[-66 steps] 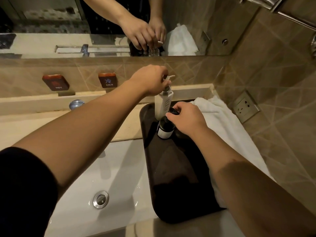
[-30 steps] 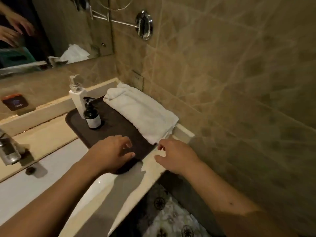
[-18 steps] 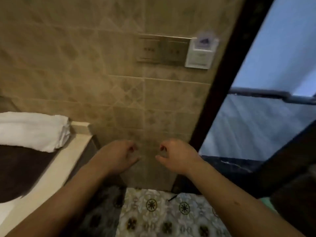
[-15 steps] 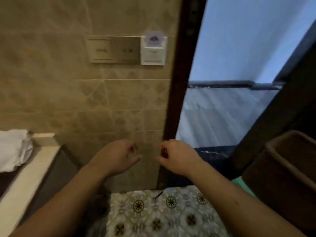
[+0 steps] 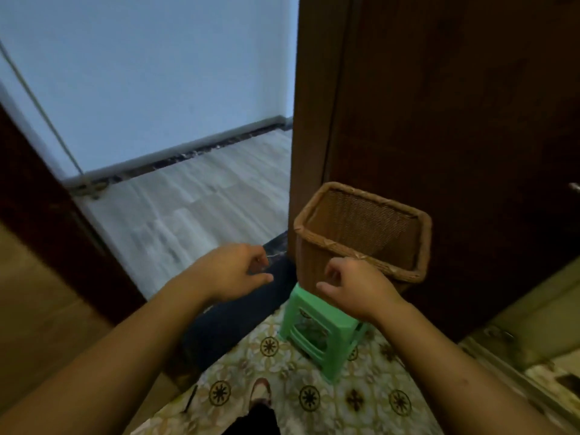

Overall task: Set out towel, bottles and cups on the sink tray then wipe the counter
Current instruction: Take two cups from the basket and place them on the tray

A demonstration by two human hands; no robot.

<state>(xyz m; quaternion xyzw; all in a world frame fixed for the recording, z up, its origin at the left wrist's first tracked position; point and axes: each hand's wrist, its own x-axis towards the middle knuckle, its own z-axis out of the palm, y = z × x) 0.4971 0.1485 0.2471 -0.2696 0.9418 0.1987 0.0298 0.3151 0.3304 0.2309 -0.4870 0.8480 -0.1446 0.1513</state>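
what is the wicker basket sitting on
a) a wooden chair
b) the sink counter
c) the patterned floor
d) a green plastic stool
d, the wicker basket rests on top of the green plastic stool, which stands on the patterned floor beside the wooden door.

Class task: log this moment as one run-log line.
scene: doorway | left hand: empty, loosely curled | right hand: empty, before wicker basket | basket on green stool

Wicker basket (image 5: 361, 233) (on stool (image 5: 317, 331)) blocks right; left clear.
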